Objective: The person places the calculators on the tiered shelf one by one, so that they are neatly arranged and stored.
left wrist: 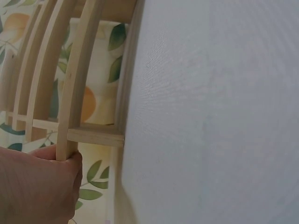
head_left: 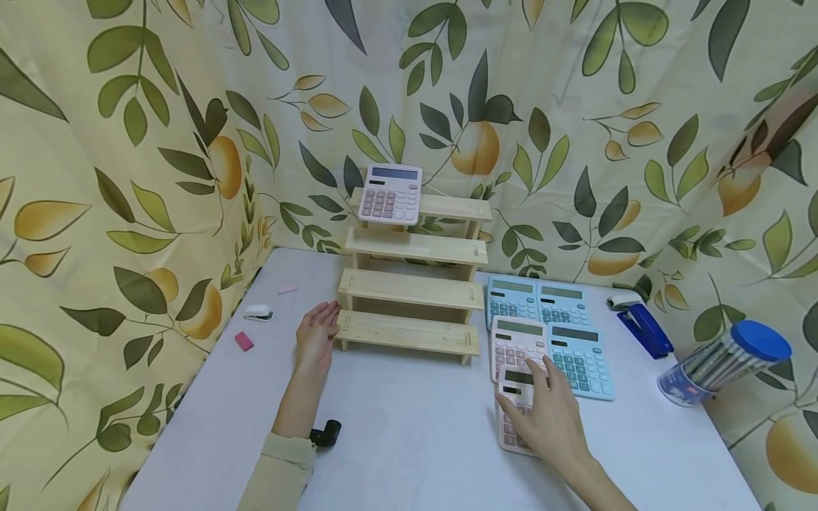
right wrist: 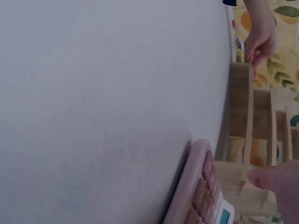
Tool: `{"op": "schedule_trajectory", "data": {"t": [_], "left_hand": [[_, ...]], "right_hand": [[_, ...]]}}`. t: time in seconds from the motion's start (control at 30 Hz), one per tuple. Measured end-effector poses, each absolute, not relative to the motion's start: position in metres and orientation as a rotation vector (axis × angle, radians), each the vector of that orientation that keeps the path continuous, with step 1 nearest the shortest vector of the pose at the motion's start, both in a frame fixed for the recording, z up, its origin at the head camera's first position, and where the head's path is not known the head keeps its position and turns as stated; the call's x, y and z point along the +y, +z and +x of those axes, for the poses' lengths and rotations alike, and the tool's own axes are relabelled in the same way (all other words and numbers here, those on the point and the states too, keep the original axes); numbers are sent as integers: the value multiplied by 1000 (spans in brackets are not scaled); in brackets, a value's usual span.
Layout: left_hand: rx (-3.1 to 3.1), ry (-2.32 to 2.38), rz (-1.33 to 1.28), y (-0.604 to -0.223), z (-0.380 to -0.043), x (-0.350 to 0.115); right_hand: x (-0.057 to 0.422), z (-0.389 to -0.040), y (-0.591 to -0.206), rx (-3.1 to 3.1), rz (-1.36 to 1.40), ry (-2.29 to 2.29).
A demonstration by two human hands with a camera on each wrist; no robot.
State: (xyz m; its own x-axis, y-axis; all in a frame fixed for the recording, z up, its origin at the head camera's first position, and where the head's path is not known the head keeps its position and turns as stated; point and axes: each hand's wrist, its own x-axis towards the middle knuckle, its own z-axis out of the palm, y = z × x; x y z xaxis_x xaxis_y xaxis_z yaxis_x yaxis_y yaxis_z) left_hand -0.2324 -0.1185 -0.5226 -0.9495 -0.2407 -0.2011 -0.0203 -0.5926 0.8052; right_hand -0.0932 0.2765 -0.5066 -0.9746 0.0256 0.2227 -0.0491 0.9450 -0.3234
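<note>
A four-step wooden display stand (head_left: pixel 409 287) stands at the back of the table. My left hand (head_left: pixel 317 330) holds the left end of its lowest shelf; in the left wrist view, the fingers (left wrist: pixel 74 161) bend around the shelf end. A pink calculator (head_left: pixel 390 193) leans on the top step. Over the nearest pink calculator (head_left: pixel 511 429), at the right, my right hand (head_left: pixel 552 415) is spread, partly covering its keys. The right wrist view shows the thumb (right wrist: pixel 264 178) extended, apart from that calculator's body (right wrist: pixel 198 186).
Behind the right hand lie another pink calculator (head_left: pixel 508 341) and several blue calculators (head_left: pixel 584 362). Farther right are a blue stapler (head_left: pixel 645 331) and a pen tub (head_left: pixel 722 362) with a blue lid. A white mini stapler (head_left: pixel 258 312) and a pink eraser (head_left: pixel 243 341) lie at the left.
</note>
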Motion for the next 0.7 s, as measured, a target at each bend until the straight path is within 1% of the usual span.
{"op": "schedule_trajectory", "data": {"t": [0.37, 0.7], "left_hand": [[-1338, -2670, 436, -524, -233, -119], [-1349, -2680, 440, -525, -233, -120]], "right_hand": [[275, -72, -523, -3055, -158, 524], [269, -63, -529, -3123, -234, 501]]}}
